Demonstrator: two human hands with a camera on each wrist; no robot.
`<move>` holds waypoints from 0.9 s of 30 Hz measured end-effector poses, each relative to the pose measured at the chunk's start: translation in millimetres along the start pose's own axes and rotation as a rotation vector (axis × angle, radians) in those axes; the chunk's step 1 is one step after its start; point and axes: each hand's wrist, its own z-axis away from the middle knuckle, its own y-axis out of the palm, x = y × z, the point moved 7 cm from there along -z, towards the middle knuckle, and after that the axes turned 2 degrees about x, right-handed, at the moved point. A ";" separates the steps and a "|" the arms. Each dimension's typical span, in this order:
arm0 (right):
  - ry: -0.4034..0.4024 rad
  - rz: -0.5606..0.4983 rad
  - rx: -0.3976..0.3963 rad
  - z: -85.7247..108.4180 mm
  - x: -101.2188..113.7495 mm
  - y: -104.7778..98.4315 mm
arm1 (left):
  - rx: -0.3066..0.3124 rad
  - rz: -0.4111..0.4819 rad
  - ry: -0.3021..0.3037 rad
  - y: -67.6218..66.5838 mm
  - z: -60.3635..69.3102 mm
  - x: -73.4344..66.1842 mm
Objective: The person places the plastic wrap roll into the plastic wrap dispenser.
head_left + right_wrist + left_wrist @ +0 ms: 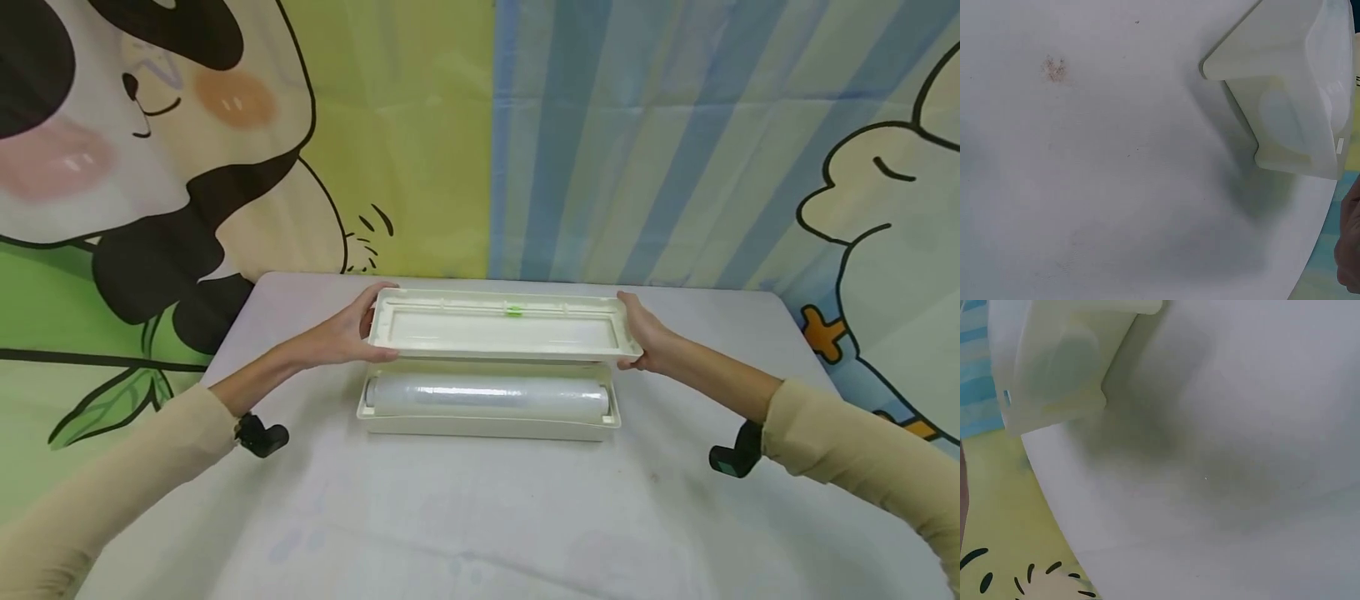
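Observation:
A white lid (457, 332) is held up at both ends, its inner side facing the head camera. On it sits a small green piece (513, 311), perhaps a slider. My left hand (358, 332) grips the lid's left end, thumb along the lower edge; my right hand (647, 335) holds the right end. Just below and in front stands the open white dispenser box (487, 428), with a shiny roll of cling film (487, 393) lying in it. The wrist views show the box's ends (1060, 375) (1285, 119); only part of my right hand (1349, 244) appears there.
The box stands on a table with a white cloth (480, 517). Behind the table hangs a printed curtain (420, 142) with cartoon animals and stripes. A dark wrist camera (262, 436) hangs under the left sleeve, another camera (737, 450) under the right.

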 end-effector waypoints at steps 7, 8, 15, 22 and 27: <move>-0.032 0.054 -0.018 7.5 3.3 -3.8 | 0.168 0.552 -0.342 11.4 -2.3 -6.1; -0.041 0.061 -0.021 8.2 4.5 -3.8 | 0.178 0.593 -0.391 12.3 -2.3 -6.3; -0.079 0.052 -0.020 12.2 7.9 -1.1 | 0.272 0.640 -0.562 14.4 0.9 -2.4; -0.128 0.063 -0.027 16.1 12.2 4.5 | 0.329 0.677 -0.612 15.3 6.0 2.9; -0.199 0.109 -0.023 18.2 18.3 3.1 | 0.383 0.625 -0.554 12.3 5.1 -4.5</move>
